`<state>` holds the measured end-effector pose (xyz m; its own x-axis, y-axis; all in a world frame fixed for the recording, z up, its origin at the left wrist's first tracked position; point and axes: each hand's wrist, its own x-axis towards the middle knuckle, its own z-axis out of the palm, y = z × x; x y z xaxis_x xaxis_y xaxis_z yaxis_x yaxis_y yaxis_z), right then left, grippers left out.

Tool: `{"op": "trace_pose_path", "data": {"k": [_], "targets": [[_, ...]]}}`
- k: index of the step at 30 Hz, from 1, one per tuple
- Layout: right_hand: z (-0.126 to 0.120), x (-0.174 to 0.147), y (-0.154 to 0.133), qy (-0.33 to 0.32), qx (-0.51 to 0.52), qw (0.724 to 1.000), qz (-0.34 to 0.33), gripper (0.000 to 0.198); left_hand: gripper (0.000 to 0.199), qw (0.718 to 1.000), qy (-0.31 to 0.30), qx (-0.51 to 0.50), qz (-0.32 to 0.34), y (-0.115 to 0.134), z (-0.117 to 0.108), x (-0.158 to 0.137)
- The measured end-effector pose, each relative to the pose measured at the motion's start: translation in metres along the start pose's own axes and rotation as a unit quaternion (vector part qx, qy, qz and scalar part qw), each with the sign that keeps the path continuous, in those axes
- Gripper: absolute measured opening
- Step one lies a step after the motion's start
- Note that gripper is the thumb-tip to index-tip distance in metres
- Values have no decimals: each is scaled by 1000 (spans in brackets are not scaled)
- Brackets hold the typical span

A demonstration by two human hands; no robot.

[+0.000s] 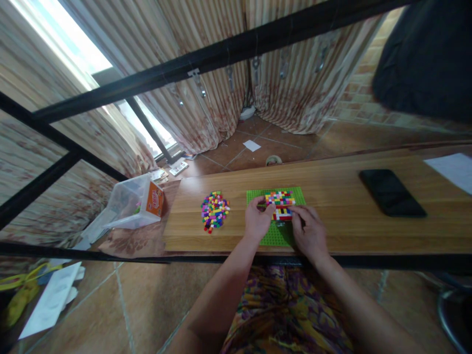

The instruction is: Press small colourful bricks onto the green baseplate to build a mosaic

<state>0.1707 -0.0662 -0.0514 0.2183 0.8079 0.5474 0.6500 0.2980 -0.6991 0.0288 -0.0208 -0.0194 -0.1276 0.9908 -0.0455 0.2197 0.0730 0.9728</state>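
A green studded baseplate point(273, 237) lies on the bench in front of me. On it sits a block of small multicoloured toy bricks point(280, 198), with a red, white and blue lower part nearest me. My left hand point(258, 219) grips the left side of this brick build, thumb on its near face and fingers curled behind. At the right end, my right hand point(309, 231) pinches the build with bent fingers. Whether a single small brick is between those fingertips is too small to tell. A pile of loose bricks point(214, 211) lies left of the baseplate.
A black phone point(393, 192) and a white paper sheet point(453, 169) lie on the wooden bench point(339, 196) to the right. Beyond its left end stands a clear plastic box point(129, 201) with an orange label. A dark metal bar point(221, 51) crosses above the far side.
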Motion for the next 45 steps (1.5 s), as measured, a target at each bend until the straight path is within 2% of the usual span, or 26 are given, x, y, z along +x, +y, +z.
{"op": "trace_pose_path", "data": {"k": [30, 34, 39, 45], "targets": [[3, 2, 3, -2, 7, 1000, -4, 31, 24, 999, -3, -38, 6, -10, 1, 6], [3, 3, 2, -9, 22, 1000, 9, 32, 32, 999, -8, -42, 23, -16, -2, -3], [3, 4, 2, -8, 35, 999, 22, 33, 55, 996, -17, 44, 78, -25, -9, -22], [4, 4, 7, 6, 54, 997, 63, 36, 42, 985, -46, 112, 126, -26, -16, -28]]}}
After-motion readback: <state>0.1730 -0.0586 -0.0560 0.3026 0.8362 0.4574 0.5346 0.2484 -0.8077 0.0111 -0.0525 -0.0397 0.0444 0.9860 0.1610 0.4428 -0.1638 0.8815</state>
